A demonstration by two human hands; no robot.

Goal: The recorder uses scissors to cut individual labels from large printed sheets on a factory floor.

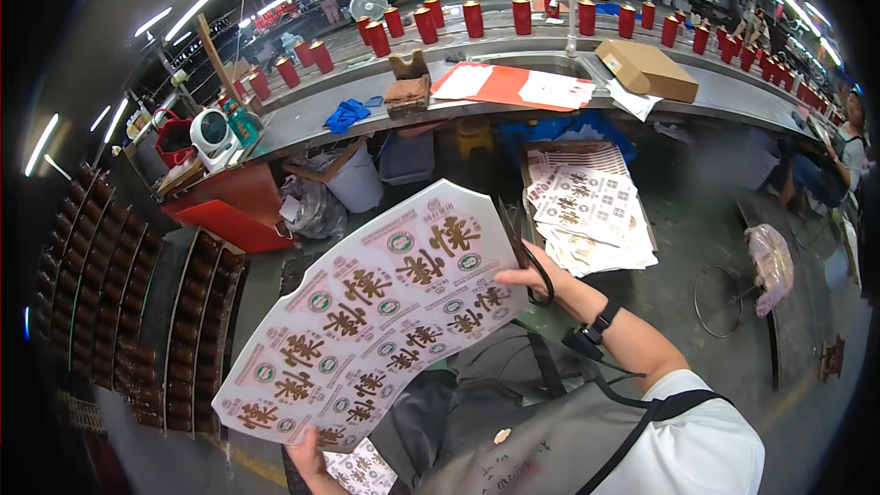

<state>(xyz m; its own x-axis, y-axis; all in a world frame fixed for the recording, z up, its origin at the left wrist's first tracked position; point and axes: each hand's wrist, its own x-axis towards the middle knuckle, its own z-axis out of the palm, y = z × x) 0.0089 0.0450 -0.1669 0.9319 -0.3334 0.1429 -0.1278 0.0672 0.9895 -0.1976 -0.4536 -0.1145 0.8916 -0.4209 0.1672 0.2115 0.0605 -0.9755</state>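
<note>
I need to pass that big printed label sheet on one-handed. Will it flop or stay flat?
The large white printed label sheet probably flops: it spans wide yet is held at opposite edges by the left hand and right hand. It looks thin and light, so it may bend.

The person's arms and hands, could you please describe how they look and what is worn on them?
Both hands are bare, no gloves. The right hand has a black wristband at the wrist, and a short white sleeve covers the upper arm. Of the left hand, only a little shows at the lower edge, with no sleeve visible.

Printed label sheet (pixel 380 312) between both hands (pixel 541 277)
</note>
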